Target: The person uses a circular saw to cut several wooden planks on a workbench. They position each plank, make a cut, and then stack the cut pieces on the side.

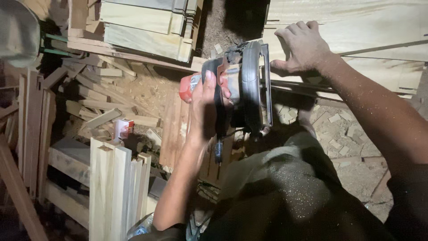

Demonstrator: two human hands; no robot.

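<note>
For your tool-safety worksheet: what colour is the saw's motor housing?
Red on the circular saw, gripped by the left hand; head view.

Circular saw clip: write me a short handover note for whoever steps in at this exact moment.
Left hand: wrapped around the handle of the red and black circular saw, which sits at the near edge of the pale wooden board.
Right hand: flat on the board, fingers spread, pressing it down beside the saw.
Done: cut wooden strips stand upright at lower left; small offcuts litter the floor.
Left: the board under the right hand looks mostly whole; whether a cut has begun is hidden by the saw.
</note>
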